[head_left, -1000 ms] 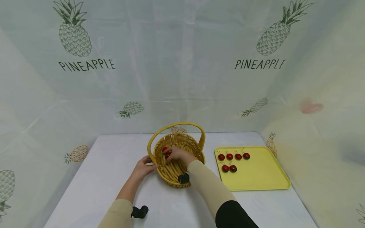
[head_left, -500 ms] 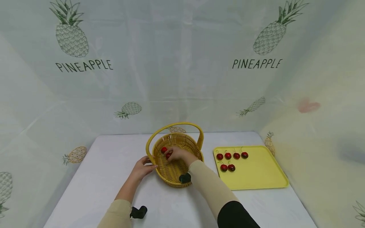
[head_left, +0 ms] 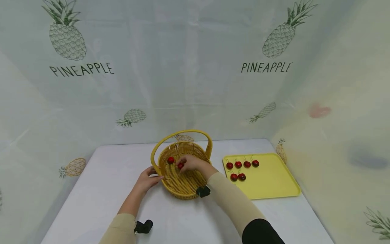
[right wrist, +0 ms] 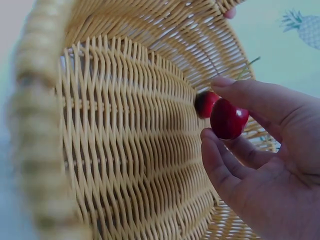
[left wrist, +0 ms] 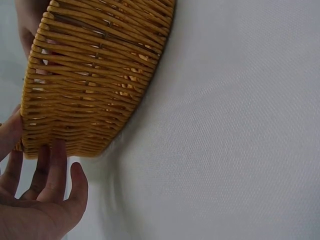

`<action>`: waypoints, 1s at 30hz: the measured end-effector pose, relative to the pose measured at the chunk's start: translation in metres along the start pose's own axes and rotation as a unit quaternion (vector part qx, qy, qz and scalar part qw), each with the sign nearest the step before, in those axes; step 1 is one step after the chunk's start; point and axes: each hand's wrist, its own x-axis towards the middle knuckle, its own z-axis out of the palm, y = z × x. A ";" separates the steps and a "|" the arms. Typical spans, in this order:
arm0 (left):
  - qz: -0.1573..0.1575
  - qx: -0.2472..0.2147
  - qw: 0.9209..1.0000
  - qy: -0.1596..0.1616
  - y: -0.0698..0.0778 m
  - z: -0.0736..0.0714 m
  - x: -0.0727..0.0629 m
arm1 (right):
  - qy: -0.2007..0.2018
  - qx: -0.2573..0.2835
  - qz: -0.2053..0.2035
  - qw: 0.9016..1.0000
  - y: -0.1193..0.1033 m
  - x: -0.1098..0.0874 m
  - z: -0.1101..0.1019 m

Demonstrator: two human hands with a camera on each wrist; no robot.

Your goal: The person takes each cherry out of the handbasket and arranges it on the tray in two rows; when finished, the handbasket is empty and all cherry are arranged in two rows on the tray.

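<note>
A round yellow-brown wicker basket (head_left: 179,189) with a tall hoop handle stands on the table. My left hand (head_left: 147,181) holds its left side near the handle's foot; in the left wrist view, the thumb is at the rim and fingers press the outer wall. Inside the basket, my right hand (head_left: 193,163) pinches a dark red cherry (right wrist: 229,119) between thumb and fingers, its stem pointing up. Another cherry (head_left: 170,160) lies in the basket to the left, partly hidden behind the pinched one in the right wrist view.
To the right of the basket lies a yellow tray (head_left: 271,184). Several cherries (head_left: 238,164) with stems sit in two rows at its left side. The white table (head_left: 106,179) meets a pineapple-print cloth (head_left: 170,84) at the back.
My right hand has drawn the pinched cherry a little to the right, away from the other cherry in the basket. The head view has shifted slightly; my left hand stays on the basket.
</note>
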 end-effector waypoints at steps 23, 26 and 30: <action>0.001 0.012 1.000 -0.005 0.001 -0.002 -0.001 | 0.002 0.014 -0.056 0.998 0.006 -0.056 -0.026; 0.002 0.012 1.000 -0.007 0.001 -0.001 0.000 | 0.003 0.017 -0.063 0.998 0.010 -0.061 -0.028; 0.002 0.013 1.000 -0.009 0.001 -0.001 -0.001 | 0.004 0.021 -0.066 0.998 0.015 -0.069 -0.029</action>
